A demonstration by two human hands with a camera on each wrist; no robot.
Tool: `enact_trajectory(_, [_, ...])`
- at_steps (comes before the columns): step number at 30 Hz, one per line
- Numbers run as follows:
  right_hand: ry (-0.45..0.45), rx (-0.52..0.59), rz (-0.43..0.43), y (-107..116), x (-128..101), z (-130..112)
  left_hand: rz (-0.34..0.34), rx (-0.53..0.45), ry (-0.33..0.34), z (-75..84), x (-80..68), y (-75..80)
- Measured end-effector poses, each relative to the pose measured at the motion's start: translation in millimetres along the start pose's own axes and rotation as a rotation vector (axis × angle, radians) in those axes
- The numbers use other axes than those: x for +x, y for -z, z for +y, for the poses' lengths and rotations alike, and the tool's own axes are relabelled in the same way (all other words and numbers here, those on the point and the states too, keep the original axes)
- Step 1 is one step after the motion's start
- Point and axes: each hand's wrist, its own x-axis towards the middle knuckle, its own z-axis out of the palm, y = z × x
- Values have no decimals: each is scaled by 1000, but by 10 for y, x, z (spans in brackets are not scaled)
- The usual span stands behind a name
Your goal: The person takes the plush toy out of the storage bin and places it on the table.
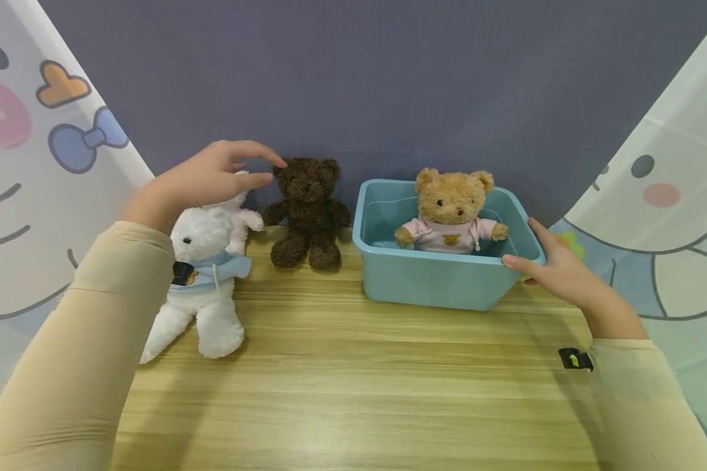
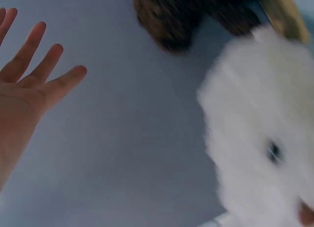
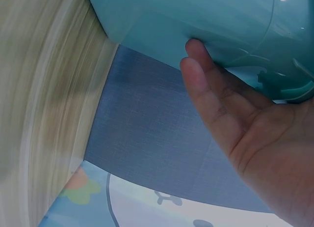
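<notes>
My left hand (image 1: 215,171) is raised over the white plush toy (image 1: 203,235), its fingers apart and holding nothing. In the head view the fingertips overlap the edge of the dark brown teddy bear (image 1: 306,209), which sits against the backdrop; whether they touch it I cannot tell. A light blue bin (image 1: 430,284) stands right of the brown bear. Inside it sits a tan teddy bear (image 1: 453,203) in a pink hoodie. My right hand (image 1: 556,265) grips the bin's right end, thumb over the rim, fingers against the outer wall.
A pale pink plush toy (image 1: 235,222) is partly hidden behind the white one, which wears a light blue top. All stand on a wood-grain table (image 1: 353,386). A grey backdrop (image 1: 389,85) rises behind, with cartoon-printed cloths (image 1: 18,216) at both sides.
</notes>
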Motion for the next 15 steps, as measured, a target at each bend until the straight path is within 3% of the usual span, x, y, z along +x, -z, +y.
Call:
enact_trajectory(9, [-17,-47,-10,-19,22,-15,-142,105,-159,532,519,-267])
enact_trajectory(15, [-24,-52,-10,-27,22,-26,-157,129,-230,794,835,-312])
